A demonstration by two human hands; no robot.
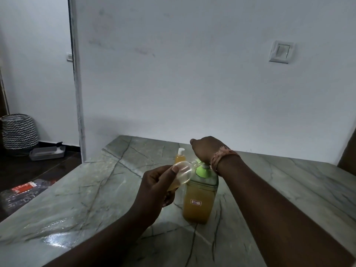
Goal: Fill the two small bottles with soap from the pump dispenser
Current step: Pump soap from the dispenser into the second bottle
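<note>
A large pump dispenser [198, 201] with amber soap and a green pump collar stands on the marble counter [96, 199]. My right hand [207, 149] rests on top of its pump head, fingers curled down over it. My left hand [156, 187] holds a small clear bottle [184, 171] tilted on its side, its open neck up against the pump's spout; a little amber soap lies in its lower end. A second small bottle [180, 156], filled with amber soap and closed with a white cap, stands upright behind the dispenser.
The counter meets a white wall at the back, with a light switch [281, 52] high on the right. Beyond the counter's left edge lie a dark floor, a zigzag basket [19, 132], a grey tray [47, 153] and a red packet [24, 186].
</note>
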